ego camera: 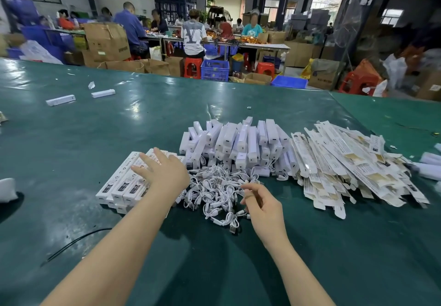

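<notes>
White printed cardboard boxes (124, 182), already closed, are stacked at the near left of the green bench (143, 119). The left hand (164, 172) is laid on them, fingers spread. The right hand (262, 203), loosely curled and holding nothing, hovers over the tangled white cables (214, 191). Many white plastic units (238, 143) and flat unfolded cartons (346, 162) lie unpacked, so most packing is judged outstanding.

White boxes (124, 184) stacked beside tangled cables (214, 187).

A large grey "V" crossed with an "L" is showing on the back of a seated person's white T-shirt (193, 34). Print on the closed white cardboard boxes (124, 184) and the flattened white cartons (346, 162), lying toward the green table's near edge, is proving too small to read.
</notes>
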Tool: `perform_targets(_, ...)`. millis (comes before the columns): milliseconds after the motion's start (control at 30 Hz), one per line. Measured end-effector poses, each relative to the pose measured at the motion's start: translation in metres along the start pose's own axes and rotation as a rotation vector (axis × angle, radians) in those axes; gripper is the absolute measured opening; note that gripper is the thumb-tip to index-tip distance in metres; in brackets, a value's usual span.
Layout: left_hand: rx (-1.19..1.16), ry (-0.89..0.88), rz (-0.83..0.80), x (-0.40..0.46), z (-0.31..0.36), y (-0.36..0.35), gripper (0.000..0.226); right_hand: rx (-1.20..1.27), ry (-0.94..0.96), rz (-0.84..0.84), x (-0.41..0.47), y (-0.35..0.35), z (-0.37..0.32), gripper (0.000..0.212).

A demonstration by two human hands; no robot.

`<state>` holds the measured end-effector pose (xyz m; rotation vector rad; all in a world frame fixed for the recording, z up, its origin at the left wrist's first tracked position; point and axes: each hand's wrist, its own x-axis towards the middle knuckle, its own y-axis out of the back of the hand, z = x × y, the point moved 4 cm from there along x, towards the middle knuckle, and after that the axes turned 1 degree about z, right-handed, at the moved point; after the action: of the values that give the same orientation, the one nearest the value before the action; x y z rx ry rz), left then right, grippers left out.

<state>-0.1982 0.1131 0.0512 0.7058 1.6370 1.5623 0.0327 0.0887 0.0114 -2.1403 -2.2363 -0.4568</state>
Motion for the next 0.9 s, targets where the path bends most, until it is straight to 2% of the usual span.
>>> perform_targets(233,-0.1,0.104,0.059,0.008,-0.021,-0.007,0.075,-0.089,0.049,-0.055,-0.001,0.0,-0.001,0.045)
perform_targets(433,-0.035,0.067,0.151,0.006,-0.025,-0.008,0.069,-0.123,0.037,-0.041,0.0,0.001,0.001,0.032)
perform_targets(567,-0.067,0.061,0.173,0.003,-0.022,-0.004,0.079,-0.089,0.019,-0.009,0.001,0.003,0.002,0.028)
perform_targets(633,-0.155,-0.007,0.268,-0.006,-0.009,0.002,0.072,-0.067,0.024,0.045,0.003,0.008,-0.001,0.026)
perform_targets(700,-0.3,-0.14,0.396,-0.021,0.012,0.008,0.06,-0.027,0.011,0.135,0.007,0.016,-0.004,0.026)
perform_targets(767,-0.455,-0.266,0.457,-0.038,0.035,0.011,0.057,-0.041,-0.009,0.222,0.014,0.027,-0.008,0.028)
perform_targets(833,-0.576,-0.384,0.465,-0.057,0.06,0.009,0.058,-0.158,-0.015,0.273,0.023,0.039,-0.01,0.025)
perform_targets(900,-0.655,-0.525,0.463,-0.077,0.083,0.002,0.057,-0.398,-0.049,0.315,0.032,0.054,-0.009,0.017)
